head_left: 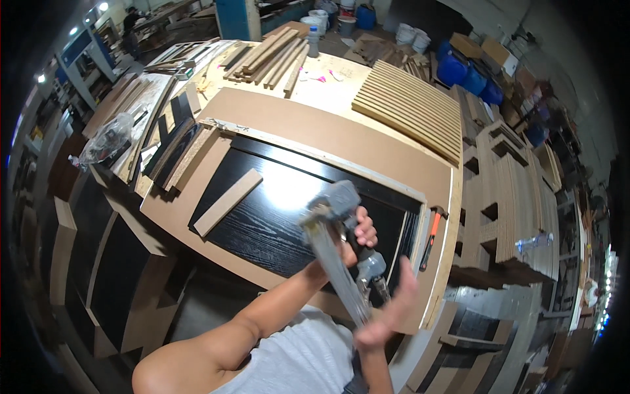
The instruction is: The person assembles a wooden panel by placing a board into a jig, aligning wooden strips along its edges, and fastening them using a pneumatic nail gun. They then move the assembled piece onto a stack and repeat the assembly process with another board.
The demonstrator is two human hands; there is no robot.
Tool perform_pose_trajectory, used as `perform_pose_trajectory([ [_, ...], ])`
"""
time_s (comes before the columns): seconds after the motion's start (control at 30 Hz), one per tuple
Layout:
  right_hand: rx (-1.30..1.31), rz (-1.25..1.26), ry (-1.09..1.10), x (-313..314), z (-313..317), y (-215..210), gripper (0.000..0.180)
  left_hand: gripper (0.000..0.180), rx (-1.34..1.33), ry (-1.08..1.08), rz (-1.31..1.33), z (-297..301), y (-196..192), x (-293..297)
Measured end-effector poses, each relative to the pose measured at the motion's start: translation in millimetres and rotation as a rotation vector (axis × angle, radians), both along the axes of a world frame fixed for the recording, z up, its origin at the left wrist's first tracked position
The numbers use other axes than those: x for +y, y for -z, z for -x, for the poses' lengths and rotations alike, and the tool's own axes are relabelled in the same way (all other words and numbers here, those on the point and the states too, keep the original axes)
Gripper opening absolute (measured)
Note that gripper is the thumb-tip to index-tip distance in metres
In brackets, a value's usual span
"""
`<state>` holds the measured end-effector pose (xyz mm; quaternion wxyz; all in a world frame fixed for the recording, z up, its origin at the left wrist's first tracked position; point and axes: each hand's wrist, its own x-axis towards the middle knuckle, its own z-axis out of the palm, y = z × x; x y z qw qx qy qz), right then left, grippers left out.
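My left hand [365, 230] is wrapped round the handle of a grey pneumatic nail gun [336, 200], raised above the work. Its long metal magazine slants down towards my right hand [392, 308]. That hand has its fingers stretched out beside the magazine's lower end, somewhat blurred; whether it touches cannot be told. Below the tool lies a glossy black wood-grain panel [262, 226] with a raised frame [308, 157] along its far side. A pale wood strip [228, 202] rests across the panel's left part. An orange-handled hammer [431, 238] lies right of the frame.
A brown board [262, 108] covers the table under the panel. Slatted wood [410, 108] lies at the far right, loose battens [269, 56] and a bottle [313, 41] at the back. Dark boards [180, 148] stand left. Stacked panels [515, 203] rise beyond the table's right side.
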<state>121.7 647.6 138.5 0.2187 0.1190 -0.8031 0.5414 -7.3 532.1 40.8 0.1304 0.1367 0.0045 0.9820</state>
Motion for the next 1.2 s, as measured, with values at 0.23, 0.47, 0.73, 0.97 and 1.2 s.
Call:
perform_pose_trajectory([
  [0.23, 0.182, -0.015, 0.108, 13.0, 2.2, 15.2, 0.085, 0.056, -0.146, -0.084, 0.177, -13.9, 40.4, -9.0],
  [0.47, -0.216, -0.259, -0.125, -18.5, -13.6, 39.5, 0.044, 0.078, -0.618, -0.259, 0.677, -41.1, 29.2, -30.0],
  [0.73, -0.469, -0.5, -0.253, -83.3, 3.5, 60.2, 0.082, 0.083, -0.643, -0.258, 0.602, -60.2, 52.5, -70.1],
  [0.97, -0.36, -0.595, -0.519, -188.8, -7.2, 18.3, 0.074, 0.07, 0.032, 0.084, -0.006, -18.9, 59.1, -167.3],
  [1.2, -0.225, -0.902, -0.575, -303.4, -5.0, 12.9, 0.074, 0.079, 0.123, 0.105, -0.2, 3.3, 28.1, -255.7],
])
